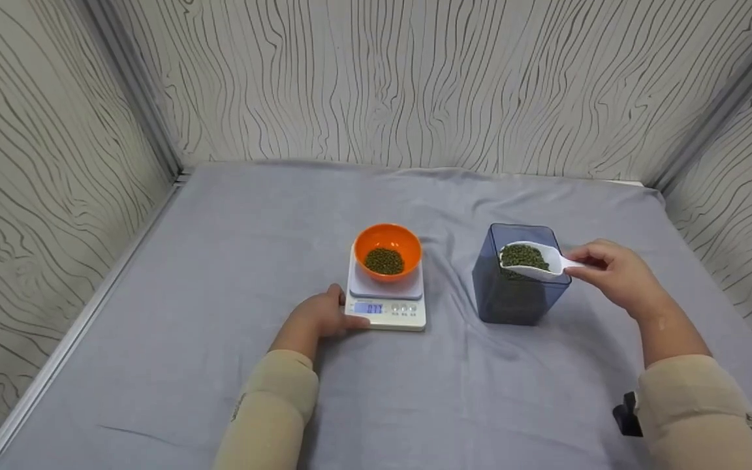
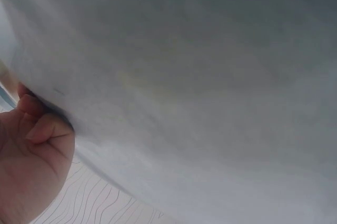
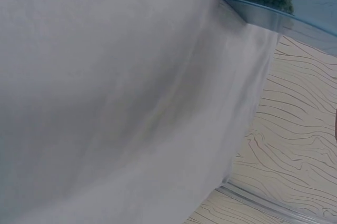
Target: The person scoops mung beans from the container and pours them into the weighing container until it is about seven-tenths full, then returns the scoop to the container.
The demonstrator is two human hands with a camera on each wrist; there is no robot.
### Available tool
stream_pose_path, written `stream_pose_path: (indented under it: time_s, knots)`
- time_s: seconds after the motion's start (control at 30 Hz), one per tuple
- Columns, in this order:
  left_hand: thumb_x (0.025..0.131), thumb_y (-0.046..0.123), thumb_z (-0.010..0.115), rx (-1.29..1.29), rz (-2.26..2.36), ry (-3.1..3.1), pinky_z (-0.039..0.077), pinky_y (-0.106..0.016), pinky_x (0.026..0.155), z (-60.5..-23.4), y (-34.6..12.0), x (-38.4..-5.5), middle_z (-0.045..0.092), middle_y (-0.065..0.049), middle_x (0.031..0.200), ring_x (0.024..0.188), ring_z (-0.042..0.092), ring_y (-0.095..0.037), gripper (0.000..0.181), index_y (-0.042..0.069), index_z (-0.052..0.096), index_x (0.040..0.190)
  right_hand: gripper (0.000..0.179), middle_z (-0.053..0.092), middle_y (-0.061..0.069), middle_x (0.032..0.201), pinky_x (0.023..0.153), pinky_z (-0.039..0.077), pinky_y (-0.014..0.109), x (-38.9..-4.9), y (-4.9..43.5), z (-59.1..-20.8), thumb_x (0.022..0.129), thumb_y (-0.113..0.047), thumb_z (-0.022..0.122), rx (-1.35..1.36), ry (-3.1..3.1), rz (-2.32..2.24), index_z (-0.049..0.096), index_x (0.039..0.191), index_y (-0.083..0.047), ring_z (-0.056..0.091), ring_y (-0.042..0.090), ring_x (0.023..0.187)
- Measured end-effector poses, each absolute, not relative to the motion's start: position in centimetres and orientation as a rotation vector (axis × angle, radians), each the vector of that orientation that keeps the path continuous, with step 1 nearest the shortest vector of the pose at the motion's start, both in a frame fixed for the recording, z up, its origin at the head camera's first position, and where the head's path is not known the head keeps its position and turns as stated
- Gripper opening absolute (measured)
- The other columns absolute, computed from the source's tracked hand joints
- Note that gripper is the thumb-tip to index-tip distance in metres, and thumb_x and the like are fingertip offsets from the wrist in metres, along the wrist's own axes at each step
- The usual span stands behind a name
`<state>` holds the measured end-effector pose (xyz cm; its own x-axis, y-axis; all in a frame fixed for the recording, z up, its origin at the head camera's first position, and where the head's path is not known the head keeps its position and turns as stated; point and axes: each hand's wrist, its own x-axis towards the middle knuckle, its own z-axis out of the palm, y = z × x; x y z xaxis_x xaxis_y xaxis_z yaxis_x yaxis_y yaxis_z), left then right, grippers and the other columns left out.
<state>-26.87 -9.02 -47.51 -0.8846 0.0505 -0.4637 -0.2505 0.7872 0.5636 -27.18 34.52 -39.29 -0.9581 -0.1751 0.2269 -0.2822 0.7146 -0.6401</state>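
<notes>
My left hand (image 1: 320,314) holds the near left corner of a white kitchen scale (image 1: 402,320), thumb at its front edge. On the scale sits an orange bowl (image 1: 410,245) with small green mung beans (image 1: 384,261) in the bottom. The display is lit, its digits blurry. My right hand (image 1: 617,274) pinches the handle of a white scoop (image 1: 553,264) heaped with mung beans. The scoop is above the mouth of a bluish clear bin (image 1: 513,303), which holds more beans. In the left wrist view, the left hand (image 2: 37,155) has curled fingers; the scale is hidden there.
A grey cloth (image 1: 187,294) with some wrinkles covers the table. Wood-patterned panels (image 1: 382,85) stand at the back and both sides. A small black object (image 1: 627,414) is beside the right sleeve.
</notes>
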Motion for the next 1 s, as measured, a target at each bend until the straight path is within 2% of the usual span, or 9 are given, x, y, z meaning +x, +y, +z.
stream_pose_path:
  time_s: [0.23, 0.53, 0.8, 1.0]
  knots:
    - [0.062, 0.057, 0.075, -0.151, 0.883, 2.512, 0.036, -0.043, 0.096, -47.3, -9.0, -26.9, 0.053, -0.007, 0.111, 0.097, 0.047, -0.025, 0.078, 0.015, 0.044, 0.120, 0.022, 0.058, -0.001, 0.089, 0.064, 0.043, 0.010, -27.0, 34.8, -40.0, 0.081, -0.013, 0.070, 0.314, -2.707, 1.126, 0.066, 0.098, 0.001, 0.049, 0.001, 0.075]
    - [0.062, 0.056, 0.076, -0.131, 0.897, 2.528, 0.038, -0.041, 0.094, -47.2, -9.0, -26.8, 0.054, -0.006, 0.107, 0.095, 0.047, -0.025, 0.076, 0.015, 0.045, 0.118, 0.028, 0.055, -0.012, 0.089, 0.069, 0.044, 0.010, -26.4, 34.9, -41.1, 0.086, -0.014, 0.065, 0.227, -2.635, 1.325, 0.059, 0.102, 0.008, 0.052, 0.001, 0.079]
    - [0.062, 0.054, 0.077, -0.151, 0.917, 2.512, 0.037, -0.041, 0.094, -47.3, -9.0, -26.8, 0.054, -0.006, 0.106, 0.095, 0.047, -0.025, 0.075, 0.015, 0.045, 0.118, 0.030, 0.055, -0.010, 0.089, 0.071, 0.045, 0.010, -26.2, 34.7, -41.3, 0.088, -0.015, 0.062, 0.205, -2.624, 1.408, 0.056, 0.105, 0.009, 0.051, 0.007, 0.082]
    - [0.063, 0.054, 0.076, -0.163, 0.906, 2.505, 0.038, -0.041, 0.092, -47.1, -9.0, -26.8, 0.053, -0.006, 0.104, 0.094, 0.047, -0.026, 0.074, 0.015, 0.045, 0.117, 0.029, 0.056, -0.012, 0.087, 0.069, 0.044, 0.011, -26.3, 34.6, -40.8, 0.087, -0.016, 0.063, 0.217, -2.641, 1.356, 0.057, 0.103, 0.008, 0.051, 0.004, 0.079]
